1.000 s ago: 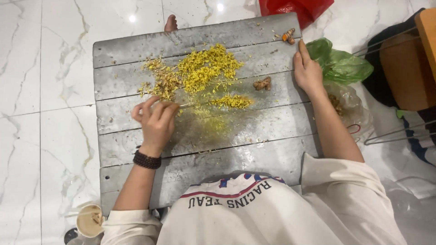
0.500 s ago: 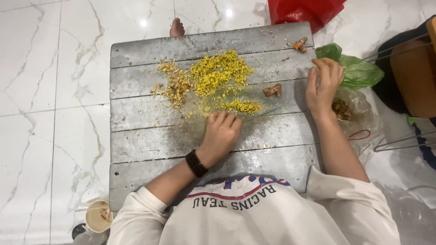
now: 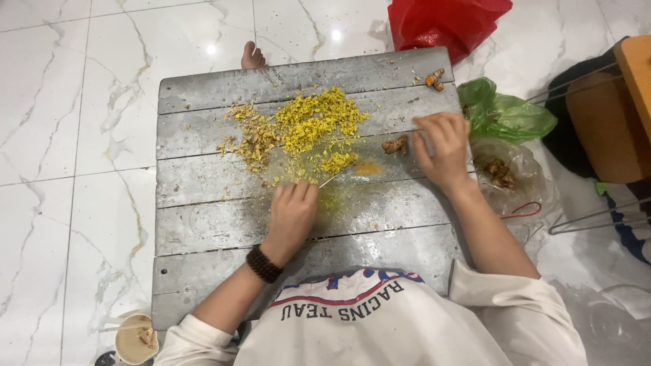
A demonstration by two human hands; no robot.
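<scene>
Since half a second ago the right hand (image 3: 444,148) has come down off the board's edge toward the brown root piece (image 3: 395,144), fingers loosely spread and just beside it, not clamped. The left hand (image 3: 291,210) has slid nearer the body, fingers curled together around what looks like a thin knife (image 3: 332,178), its tip at the yellow chopped heap (image 3: 319,125) on the grey wooden board (image 3: 203,196). The work looks mid-chopping; feeding the root under the blade calls for a firm pinch clear of the edge.
</scene>
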